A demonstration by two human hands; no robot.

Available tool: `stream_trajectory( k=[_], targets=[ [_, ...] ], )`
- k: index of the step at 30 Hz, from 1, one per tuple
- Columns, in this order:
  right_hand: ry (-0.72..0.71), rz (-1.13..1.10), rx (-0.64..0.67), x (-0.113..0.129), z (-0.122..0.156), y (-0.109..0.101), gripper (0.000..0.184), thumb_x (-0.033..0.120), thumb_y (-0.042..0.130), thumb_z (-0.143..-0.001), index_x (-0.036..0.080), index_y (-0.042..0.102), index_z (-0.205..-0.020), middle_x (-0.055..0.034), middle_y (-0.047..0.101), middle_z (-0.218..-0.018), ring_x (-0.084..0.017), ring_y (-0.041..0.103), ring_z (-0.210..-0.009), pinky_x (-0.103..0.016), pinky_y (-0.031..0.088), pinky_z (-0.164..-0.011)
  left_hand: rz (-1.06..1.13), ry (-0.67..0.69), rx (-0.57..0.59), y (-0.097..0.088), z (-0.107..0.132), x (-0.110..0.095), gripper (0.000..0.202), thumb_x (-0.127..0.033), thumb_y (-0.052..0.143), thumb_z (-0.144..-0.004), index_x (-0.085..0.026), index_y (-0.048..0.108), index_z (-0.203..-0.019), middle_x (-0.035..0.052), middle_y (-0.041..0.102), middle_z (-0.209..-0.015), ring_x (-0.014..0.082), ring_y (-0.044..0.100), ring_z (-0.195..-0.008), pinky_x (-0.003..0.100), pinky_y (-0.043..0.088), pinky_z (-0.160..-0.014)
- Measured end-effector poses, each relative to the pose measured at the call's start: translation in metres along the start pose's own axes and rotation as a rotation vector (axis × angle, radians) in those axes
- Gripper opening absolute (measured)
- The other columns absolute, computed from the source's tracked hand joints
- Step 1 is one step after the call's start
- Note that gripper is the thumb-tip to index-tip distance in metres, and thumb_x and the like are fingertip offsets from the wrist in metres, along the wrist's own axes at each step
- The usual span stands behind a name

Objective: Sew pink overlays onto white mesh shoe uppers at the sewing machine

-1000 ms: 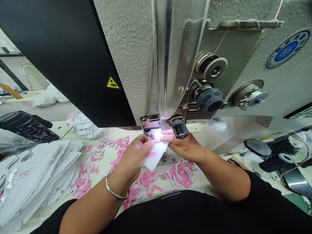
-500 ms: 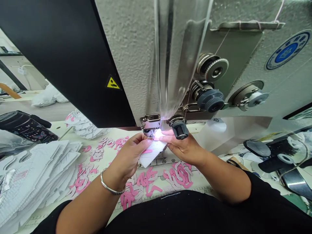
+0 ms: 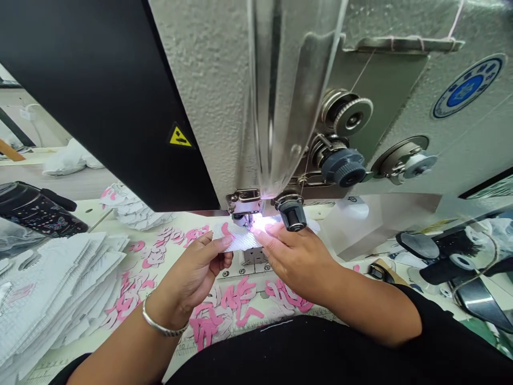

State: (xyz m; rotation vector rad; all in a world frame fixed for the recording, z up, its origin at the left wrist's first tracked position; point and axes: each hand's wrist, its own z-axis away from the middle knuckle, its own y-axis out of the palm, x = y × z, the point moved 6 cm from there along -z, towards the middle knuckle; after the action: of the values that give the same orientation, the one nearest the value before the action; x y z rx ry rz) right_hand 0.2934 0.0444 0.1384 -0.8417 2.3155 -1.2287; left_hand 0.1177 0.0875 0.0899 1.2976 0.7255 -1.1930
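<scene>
White fabric (image 3: pixel 241 241) under presser foot (image 3: pixel 245 203). Clock centred there: left hand (image 3: pixel 196 275), 7, pinches fabric's edge; right hand (image 3: pixel 302 259), 4, touches it, grasp cannot tell. Blue badge (image 3: pixel 468 87), 2: lettering illegible. Pink scraps (image 3: pixel 239 294), 6, crowd bench (image 3: pixel 167 279).

Black shirt (image 3: pixel 296 353), short sleeves (image 3: pixel 444 331)
Beyond the shirt's left sleeve sits a curved silver bracelet (image 3: pixel 159 328); across the shirt's front runs a short, thin, pale line (image 3: pixel 276 325).
</scene>
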Motion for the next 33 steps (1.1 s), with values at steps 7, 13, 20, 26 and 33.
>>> stream_trajectory(
  k=[7, 13, 20, 26, 33],
  targets=[
    [-0.012, 0.014, 0.088, 0.016, -0.003, -0.007, 0.033, 0.028, 0.048, -0.096, 0.017, 0.058, -0.125, -0.0148, 0.061, -0.111, -0.031, 0.055, -0.107, -0.051, 0.048, -0.092, -0.005, 0.111, -0.041, -0.003, -0.025, -0.017, 0.017, -0.024, 0.078, -0.071, -0.017, 0.063, -0.067, -0.0022, 0.053, -0.063, 0.0079, 0.048, -0.054, 0.018, 0.043, -0.049],
    [-0.026, -0.001, 0.011, 0.017, -0.001, 0.004, 0.043, 0.026, 0.045, -0.097, 0.009, 0.048, -0.136, -0.0174, 0.057, -0.122, -0.029, 0.052, -0.111, -0.047, 0.05, -0.093, -0.001, 0.087, -0.062, -0.003, -0.035, -0.015, 0.017, -0.027, 0.078, -0.068, -0.019, 0.064, -0.061, -0.0009, 0.055, -0.056, 0.0105, 0.048, -0.049, 0.022, 0.043, -0.047],
    [0.007, -0.055, -0.113, 0.011, 0.0, 0.008, 0.041, 0.028, 0.05, -0.095, 0.011, 0.053, -0.132, -0.0149, 0.058, -0.115, -0.026, 0.054, -0.101, -0.042, 0.052, -0.088, -0.003, 0.118, -0.073, -0.003, -0.029, -0.015, 0.018, -0.029, 0.077, -0.072, -0.019, 0.064, -0.065, -0.0025, 0.055, -0.058, 0.009, 0.049, -0.052, 0.02, 0.042, -0.05],
    [0.029, -0.067, -0.113, 0.01, 0.0, 0.008, 0.041, 0.027, 0.05, -0.094, 0.012, 0.054, -0.132, -0.0144, 0.06, -0.112, -0.025, 0.055, -0.099, -0.041, 0.052, -0.086, -0.009, 0.122, -0.054, -0.002, -0.03, -0.014, 0.019, -0.029, 0.076, -0.073, -0.017, 0.064, -0.066, -0.0014, 0.058, -0.06, 0.0095, 0.051, -0.054, 0.021, 0.042, -0.051],
    [0.025, -0.055, -0.127, 0.01, 0.0, 0.01, 0.037, 0.028, 0.048, -0.097, 0.016, 0.053, -0.132, -0.0125, 0.062, -0.12, -0.025, 0.055, -0.106, -0.045, 0.045, -0.091, -0.023, 0.132, -0.085, -0.007, -0.037, -0.013, 0.025, -0.029, 0.076, -0.071, -0.017, 0.06, -0.056, -0.0016, 0.054, -0.052, 0.0092, 0.051, -0.049, 0.021, 0.04, -0.049]
  ],
)
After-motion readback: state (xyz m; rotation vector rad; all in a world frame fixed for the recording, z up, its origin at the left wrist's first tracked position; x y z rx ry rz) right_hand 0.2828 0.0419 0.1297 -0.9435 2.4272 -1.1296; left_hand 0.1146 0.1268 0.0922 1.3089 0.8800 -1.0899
